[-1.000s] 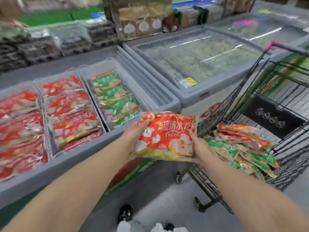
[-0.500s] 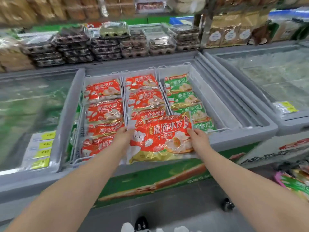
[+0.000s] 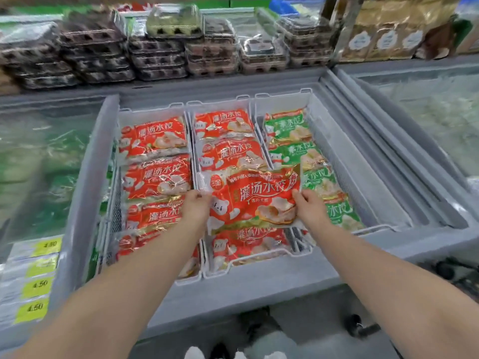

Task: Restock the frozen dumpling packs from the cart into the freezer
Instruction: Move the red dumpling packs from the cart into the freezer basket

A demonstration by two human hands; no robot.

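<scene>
Both hands hold one red dumpling pack [image 3: 252, 198] over the middle basket of the open freezer [image 3: 259, 283]. My left hand [image 3: 194, 208] grips its left edge and my right hand [image 3: 308, 206] grips its right edge. The pack hovers just above other red packs [image 3: 228, 154] stacked in that basket. The left basket holds more red packs [image 3: 155, 177]. The right basket holds green packs [image 3: 298, 149]. The cart is out of view except for a wheel [image 3: 355, 325] at the lower right.
Closed glass-lidded freezers stand to the left [image 3: 39, 164] and right [image 3: 427, 112]. Yellow price tags [image 3: 36, 288] sit on the left freezer's lid. Stacked egg cartons [image 3: 160, 47] line the shelf behind. My shoes [image 3: 220, 351] show at the bottom.
I have turned from the cart to the freezer and carried the red pack forward, from beside the cart to over the middle basket. Both hands kept their hold.
</scene>
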